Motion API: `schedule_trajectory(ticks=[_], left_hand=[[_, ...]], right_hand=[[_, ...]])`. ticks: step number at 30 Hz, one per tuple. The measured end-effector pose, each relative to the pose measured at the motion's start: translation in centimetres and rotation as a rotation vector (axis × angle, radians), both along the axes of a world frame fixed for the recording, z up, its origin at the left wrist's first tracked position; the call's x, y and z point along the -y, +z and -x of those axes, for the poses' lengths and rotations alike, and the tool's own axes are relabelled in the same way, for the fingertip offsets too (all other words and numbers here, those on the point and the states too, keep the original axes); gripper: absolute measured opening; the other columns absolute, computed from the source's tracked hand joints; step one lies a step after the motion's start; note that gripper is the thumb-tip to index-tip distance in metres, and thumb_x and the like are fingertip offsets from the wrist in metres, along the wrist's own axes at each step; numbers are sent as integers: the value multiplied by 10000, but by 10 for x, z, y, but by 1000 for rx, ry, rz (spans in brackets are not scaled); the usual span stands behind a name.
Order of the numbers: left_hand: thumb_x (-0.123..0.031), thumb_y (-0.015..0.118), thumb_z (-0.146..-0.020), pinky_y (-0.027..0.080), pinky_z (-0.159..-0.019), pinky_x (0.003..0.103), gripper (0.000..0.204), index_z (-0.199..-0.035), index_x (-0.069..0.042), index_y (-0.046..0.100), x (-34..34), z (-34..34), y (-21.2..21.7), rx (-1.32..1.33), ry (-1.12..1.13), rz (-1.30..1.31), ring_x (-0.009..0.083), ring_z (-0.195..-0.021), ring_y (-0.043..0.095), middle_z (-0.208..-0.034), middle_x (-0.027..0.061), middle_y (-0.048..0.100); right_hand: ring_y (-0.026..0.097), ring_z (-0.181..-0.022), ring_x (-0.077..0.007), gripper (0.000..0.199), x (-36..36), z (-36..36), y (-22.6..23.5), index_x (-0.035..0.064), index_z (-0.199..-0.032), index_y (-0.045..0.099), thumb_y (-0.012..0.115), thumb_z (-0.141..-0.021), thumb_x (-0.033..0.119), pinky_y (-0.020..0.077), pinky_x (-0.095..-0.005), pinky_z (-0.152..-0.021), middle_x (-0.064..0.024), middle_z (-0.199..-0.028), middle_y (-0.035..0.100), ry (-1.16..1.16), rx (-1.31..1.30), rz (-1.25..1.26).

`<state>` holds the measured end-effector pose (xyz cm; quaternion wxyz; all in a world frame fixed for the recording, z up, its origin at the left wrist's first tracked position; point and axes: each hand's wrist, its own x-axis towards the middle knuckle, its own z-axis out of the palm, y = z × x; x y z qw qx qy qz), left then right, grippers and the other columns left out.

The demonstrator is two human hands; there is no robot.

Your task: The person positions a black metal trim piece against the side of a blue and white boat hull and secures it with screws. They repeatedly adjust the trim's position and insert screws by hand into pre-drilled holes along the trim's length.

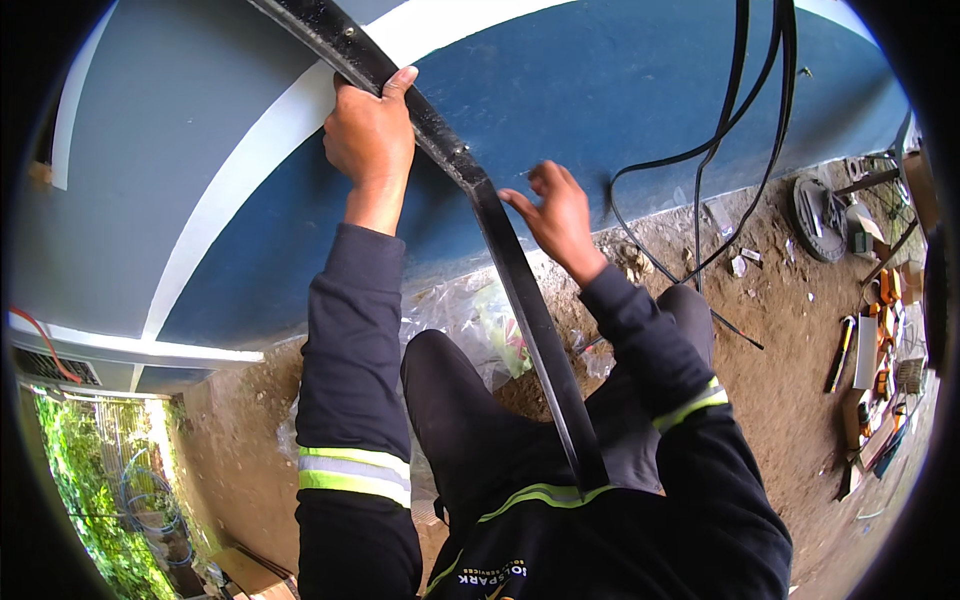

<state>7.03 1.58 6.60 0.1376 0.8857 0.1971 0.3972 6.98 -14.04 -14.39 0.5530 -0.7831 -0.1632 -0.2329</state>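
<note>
- Before the painted wall [560,90], with its blue, grey and white areas, slants a long black metal bar [503,240], glossy below its bend, dusty and scuffed above; its lower end, farther from the wall, lies over the person's lap.
- On the wall side of that bend, the left hand [370,130] is closed round the bar, thumb on top.
- Also before the wall, the right hand [555,215] is empty, fingers loosely curled and blurred, thumb stretched toward the bend; whether it touches, I cannot tell.
- Small bolt heads [349,32] dot the bar's wall-side stretch.
</note>
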Motion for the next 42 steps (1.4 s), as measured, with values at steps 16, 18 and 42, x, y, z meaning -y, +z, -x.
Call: schedule_trajectory(ticks=[16, 18, 42], left_hand=[[-585, 872, -834, 563, -708, 465, 675, -630, 15, 640, -36, -12, -12, 59, -121, -211, 390, -637, 695, -622, 165, 683], [-610, 863, -832, 568, -722, 458, 686, -643, 16, 655, -38, -12, -9, 46, -98, -241, 383, -638, 700, -624, 169, 685], [-367, 831, -974, 258, -455, 362, 737, -528, -33, 348, -8, -7, -12, 101, -61, -60, 121, -521, 279, -528, -3, 378]], right_hand=[[673, -563, -279, 441, -68, -49, 11, 32, -693, 665, 1002, -647, 313, 542, -399, -584, -128, -606, 668, -35, -269, -224], [694, -603, -311, 458, -69, -47, 11, 32, -700, 661, 993, -670, 346, 550, -425, -612, -140, -627, 678, -51, -278, -201], [735, -568, -270, 314, -41, 18, -18, -3, -1291, 498, 451, -1146, 271, 577, -350, -376, -106, -850, 617, 1021, -1194, -1277]])
